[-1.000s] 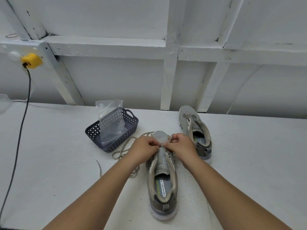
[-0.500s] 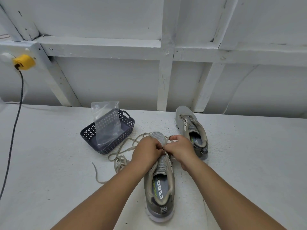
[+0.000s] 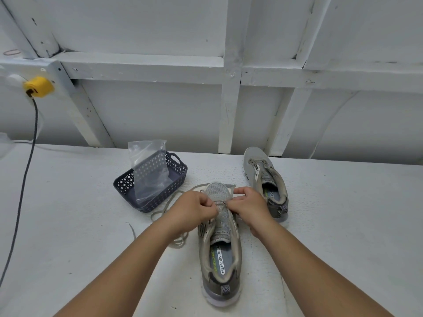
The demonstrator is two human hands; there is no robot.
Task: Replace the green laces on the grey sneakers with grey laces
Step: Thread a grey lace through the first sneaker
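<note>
at the lower middle of the frame, both hands, left hand (image 3: 196,208) and right hand (image 3: 248,205), pinch the grey lace (image 3: 170,203) over the near sneaker (image 3: 220,255), whose length runs away toward the wall, lace trailing left across the desk (image 3: 68,225).

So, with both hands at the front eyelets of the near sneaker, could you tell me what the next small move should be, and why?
Probably draw the grey lace through and snug it: both the left hand and right hand pinch it near the toe of the near sneaker, while much slack lies loose on the table.
</note>
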